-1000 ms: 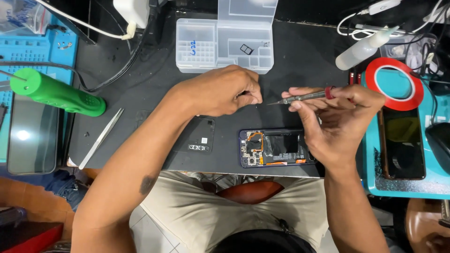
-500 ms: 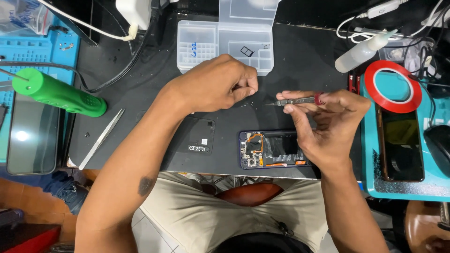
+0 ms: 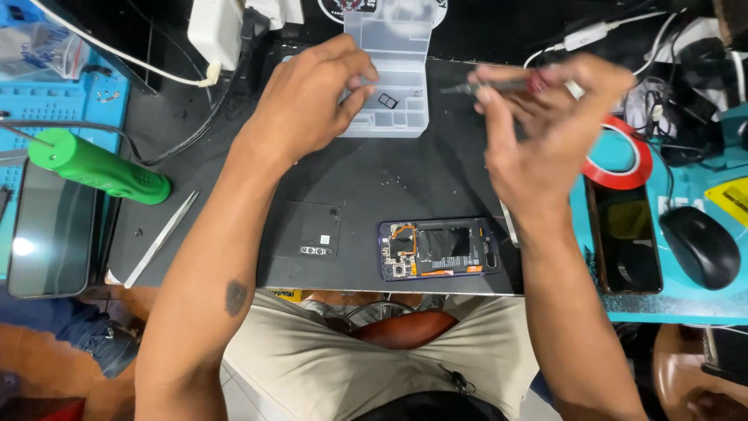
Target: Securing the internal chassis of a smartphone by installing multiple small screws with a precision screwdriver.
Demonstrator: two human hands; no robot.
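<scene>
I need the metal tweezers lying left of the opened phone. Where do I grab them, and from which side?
Probably best at the middle of the tweezers, pinched across their narrow width from above. They lie flat and slanted on the dark mat, tip toward the green tool, with bare mat on both sides. The left hand is nearer; the right hand holds a screwdriver.

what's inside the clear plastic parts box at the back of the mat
The clear parts box has divided compartments; one holds a small dark rectangular frame. The others in view look empty. The left hand covers its left side, so anything there is hidden.
</scene>
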